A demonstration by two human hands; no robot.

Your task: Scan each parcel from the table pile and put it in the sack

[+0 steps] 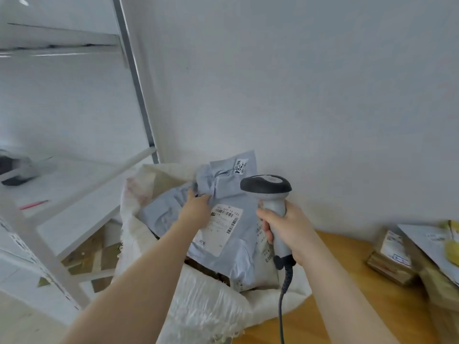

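Note:
A grey poly-mailer parcel (231,234) with a white barcode label lies in the mouth of the white woven sack (198,306), on top of other grey mailers. My left hand (196,209) rests on the parcel's upper left part, its fingers curled over a crumpled fold. My right hand (285,232) grips the handle of a grey barcode scanner (269,192), whose dark head sits just right of the parcel. The scanner's coiled cable (284,294) hangs down over the sack.
A wooden table (347,306) lies at the lower right, with brown cardboard parcels (390,256) and a grey mailer (429,244) piled at its right edge. White metal shelving (74,194) stands at the left beside the sack. A white wall is behind.

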